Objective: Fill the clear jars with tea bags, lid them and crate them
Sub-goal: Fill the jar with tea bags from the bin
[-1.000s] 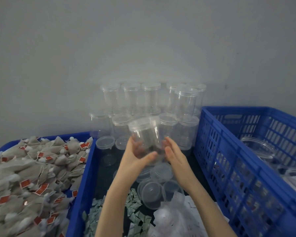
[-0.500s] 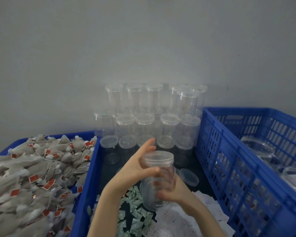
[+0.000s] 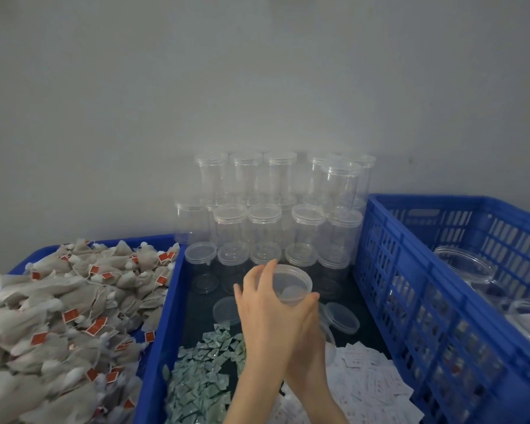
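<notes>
Both hands meet at the jar (image 3: 291, 289), at the middle of the view: the left hand (image 3: 266, 313) curls over its lid, the right hand (image 3: 311, 341) grips the body beneath. Tea bags (image 3: 58, 316) lie at nine o'clock. A hard twist could knock the loose lid (image 3: 341, 316) at three o'clock or topple the stacked jars (image 3: 276, 203) at twelve.

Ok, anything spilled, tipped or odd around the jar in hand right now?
Nothing stands out. The jar sits upright and empty between both hands, two loose lids lie flat in the middle tray, and the stacked jars stand straight.
</notes>
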A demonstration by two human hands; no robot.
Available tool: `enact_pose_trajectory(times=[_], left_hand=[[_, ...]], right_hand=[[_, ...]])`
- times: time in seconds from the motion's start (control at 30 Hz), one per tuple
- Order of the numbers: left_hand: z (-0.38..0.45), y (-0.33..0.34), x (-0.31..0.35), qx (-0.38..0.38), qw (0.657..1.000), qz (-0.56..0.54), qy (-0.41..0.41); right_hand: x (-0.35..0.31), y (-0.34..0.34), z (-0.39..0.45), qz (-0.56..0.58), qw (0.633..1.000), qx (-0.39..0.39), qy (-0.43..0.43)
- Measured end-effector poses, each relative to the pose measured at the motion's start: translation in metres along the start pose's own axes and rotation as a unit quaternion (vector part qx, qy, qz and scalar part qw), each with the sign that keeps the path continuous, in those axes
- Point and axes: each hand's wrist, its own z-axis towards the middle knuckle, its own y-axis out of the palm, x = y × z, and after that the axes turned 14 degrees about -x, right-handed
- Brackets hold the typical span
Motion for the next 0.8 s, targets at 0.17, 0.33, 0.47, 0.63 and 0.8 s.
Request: enact_pose_trajectory(times=[0.17, 0.33, 0.47, 0.63, 0.8], left_hand=[[0.009, -0.034, -0.016, -0.205, 0.975, 0.069, 0.048], [0.03, -0.091, -0.03, -0.393, 0.904, -0.112, 0.123], [0.039, -0.082, -0.027, -0.379, 0.913, -0.109, 0.108], [0.029, -0.039, -0.006, -0.103, 0.991, 0.079, -0.025], [0.036, -0.079, -0.022, -0.3, 0.95, -0.016, 0.082]], right_hand=[[-0.01, -0.023, 0.001, 0.013, 0.996, -0.045, -0.079], [-0.015, -0.026, -0.004, -0.012, 0.992, -0.101, -0.074], [-0.016, -0.015, 0.006, -0.035, 0.995, -0.074, -0.058], [-0.014, -0.006, 0.024, -0.024, 0.995, -0.03, -0.088], [-0.01, -0.021, 0.025, -0.014, 0.997, -0.031, -0.069]])
